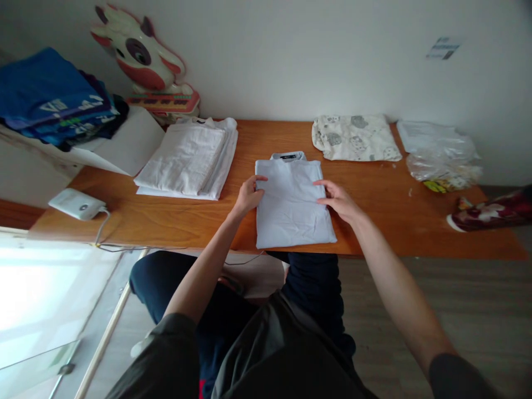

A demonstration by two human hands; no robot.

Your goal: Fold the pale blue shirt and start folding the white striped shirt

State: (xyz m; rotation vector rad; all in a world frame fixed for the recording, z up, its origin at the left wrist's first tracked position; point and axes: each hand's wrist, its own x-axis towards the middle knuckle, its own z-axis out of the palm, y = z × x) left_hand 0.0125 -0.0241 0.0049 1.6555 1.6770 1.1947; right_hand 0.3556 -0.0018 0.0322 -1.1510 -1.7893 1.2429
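Observation:
A folded pale blue shirt (291, 202) lies flat near the front edge of the wooden table (374, 221), its collar label turned to the wall. My left hand (248, 194) grips the shirt's left edge, fingers curled over the cloth. My right hand (338, 199) rests on the right edge, fingers spread on the fabric. Both hands hold the shirt from its two sides.
A stack of folded white clothes (187, 158) lies to the left. A patterned cream garment (355, 137) and clear plastic bags (443, 155) sit at the back right. A white device (77, 203) with a cable is at the far left, blue clothes (50, 97) behind it.

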